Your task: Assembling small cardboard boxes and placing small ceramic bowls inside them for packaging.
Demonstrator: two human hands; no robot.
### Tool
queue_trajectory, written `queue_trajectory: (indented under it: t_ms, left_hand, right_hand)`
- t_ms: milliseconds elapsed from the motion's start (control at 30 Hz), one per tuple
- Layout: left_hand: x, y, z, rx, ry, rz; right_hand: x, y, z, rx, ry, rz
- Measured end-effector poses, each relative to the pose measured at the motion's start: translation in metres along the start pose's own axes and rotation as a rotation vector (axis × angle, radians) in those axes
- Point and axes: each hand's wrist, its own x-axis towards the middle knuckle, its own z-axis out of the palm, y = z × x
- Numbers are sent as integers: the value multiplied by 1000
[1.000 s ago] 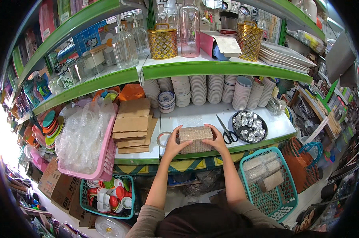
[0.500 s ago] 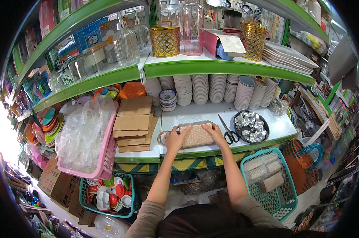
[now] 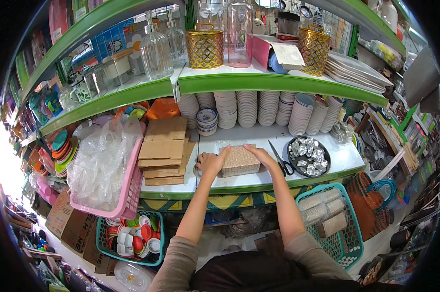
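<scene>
A brown cardboard box in bubble wrap (image 3: 240, 161) rests on the white shelf in front of me. My left hand (image 3: 211, 162) grips its left end, the thumb on the top edge. My right hand (image 3: 261, 155) holds the far right corner, thumb on top and fingers down the side. A roll of tape (image 3: 197, 169) sits just left of my left hand, partly covered by it. Behind the box lies a piece of clear bubble wrap (image 3: 225, 143). Black-handled scissors (image 3: 284, 164) lie to the right of my right hand.
Right of the scissors is a black round tray (image 3: 291, 156) of foil-wrapped pieces. Flat cardboard boxes (image 3: 162, 146) are stacked left, beside a pink basket (image 3: 131, 194) of plastic wrap. Bowl stacks (image 3: 247, 109) line the back. A teal basket (image 3: 356, 228) holds wrapped parcels below right.
The wrapped box has been tipped, so its front side now faces me more. My left hand has shifted slightly left and up, covering more of the tape roll.
</scene>
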Motion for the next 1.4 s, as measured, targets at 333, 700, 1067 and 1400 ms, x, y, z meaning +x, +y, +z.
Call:
queue_trajectory:
  t_ms: [333,700,1067,1400]
  left_hand:
    - [18,-9,9,-489,288,518]
    - [4,-24,7,-500,219,692]
    - [-13,-39,9,-510,-77,781]
    - [-26,-42,16,-565,22,666]
  right_hand:
    - [-8,-32,4,-176,213,-290]
    - [-39,-19,14,105,125,-516]
    - [-72,9,6,233,-92,-656]
    - [-81,9,18,333,74,-658]
